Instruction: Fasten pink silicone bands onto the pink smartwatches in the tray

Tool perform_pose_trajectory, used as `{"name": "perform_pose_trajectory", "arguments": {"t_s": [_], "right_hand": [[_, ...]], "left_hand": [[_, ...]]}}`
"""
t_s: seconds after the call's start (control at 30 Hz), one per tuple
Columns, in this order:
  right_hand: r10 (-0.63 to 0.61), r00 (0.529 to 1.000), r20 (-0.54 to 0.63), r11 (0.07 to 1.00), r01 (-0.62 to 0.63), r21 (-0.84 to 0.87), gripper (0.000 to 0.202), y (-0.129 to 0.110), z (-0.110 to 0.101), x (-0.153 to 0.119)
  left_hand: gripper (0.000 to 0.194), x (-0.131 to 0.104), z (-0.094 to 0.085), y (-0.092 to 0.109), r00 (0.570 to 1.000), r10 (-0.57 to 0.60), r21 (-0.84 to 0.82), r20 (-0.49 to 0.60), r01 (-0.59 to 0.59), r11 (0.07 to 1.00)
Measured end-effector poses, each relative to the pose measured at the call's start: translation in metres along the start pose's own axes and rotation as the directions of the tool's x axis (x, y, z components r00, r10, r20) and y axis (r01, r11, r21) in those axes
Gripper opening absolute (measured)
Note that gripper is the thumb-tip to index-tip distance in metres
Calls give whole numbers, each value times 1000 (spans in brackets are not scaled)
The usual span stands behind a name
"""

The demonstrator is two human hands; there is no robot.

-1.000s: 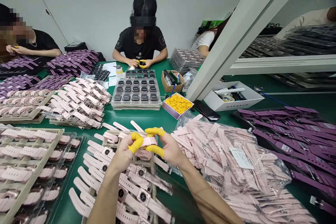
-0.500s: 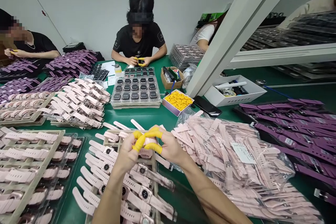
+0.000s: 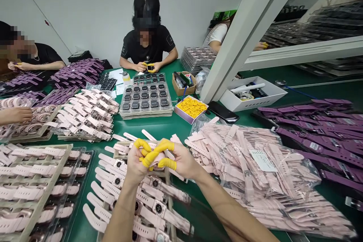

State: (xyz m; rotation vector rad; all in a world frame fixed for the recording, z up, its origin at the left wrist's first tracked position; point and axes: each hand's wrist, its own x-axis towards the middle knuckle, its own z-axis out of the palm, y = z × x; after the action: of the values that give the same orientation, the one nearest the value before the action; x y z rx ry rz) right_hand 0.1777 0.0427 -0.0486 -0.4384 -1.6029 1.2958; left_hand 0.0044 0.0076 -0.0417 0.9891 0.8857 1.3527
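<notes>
My left hand and my right hand, both with yellow finger cots, meet above the middle of the table. Between their fingertips they grip a pink watch strap, mostly hidden by the fingers. Whether a watch body is attached to it cannot be seen. Beneath my hands and forearms lies a tray of smartwatches with pink straps, several with their sensor backs facing up. Right of my right hand, a clear bag of loose pink straps spreads over the table.
Pink-strapped watches fill trays at left. Ahead stand a tray of watch bodies, a box of yellow finger cots and a white box beside a slanting post. Purple straps lie right. A co-worker sits opposite.
My fingers have shifted on the strap, with the left ones curled more. Another person's hand has come in over the trays at far left. The view has tilted slightly.
</notes>
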Motion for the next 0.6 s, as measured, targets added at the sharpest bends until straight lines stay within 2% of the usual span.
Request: {"name": "perform_pose_trajectory", "arguments": {"t_s": [0.13,0.23,0.33,0.47,0.6], "right_hand": [[-22,1000,-20,999,22,-24,36,-1,0,1],[47,998,-34,999,-46,22,43,-4,-2,2],[92,995,-34,995,-91,47,46,-6,-4,3],[16,1000,-12,999,-16,-31,32,-10,-6,3],[-63,998,15,989,65,-135,30,-13,-6,4]], "left_hand": [[44,4,1,7,995,-44,-23,87,46,999],[43,6,-1,9,992,-41,-46,118,47,998],[42,5,-1,8,997,-21,-44,75,24,999],[43,2,7,5,999,35,20,-37,-34,999],[45,0,18,4,972,154,88,-179,-140,986]]}}
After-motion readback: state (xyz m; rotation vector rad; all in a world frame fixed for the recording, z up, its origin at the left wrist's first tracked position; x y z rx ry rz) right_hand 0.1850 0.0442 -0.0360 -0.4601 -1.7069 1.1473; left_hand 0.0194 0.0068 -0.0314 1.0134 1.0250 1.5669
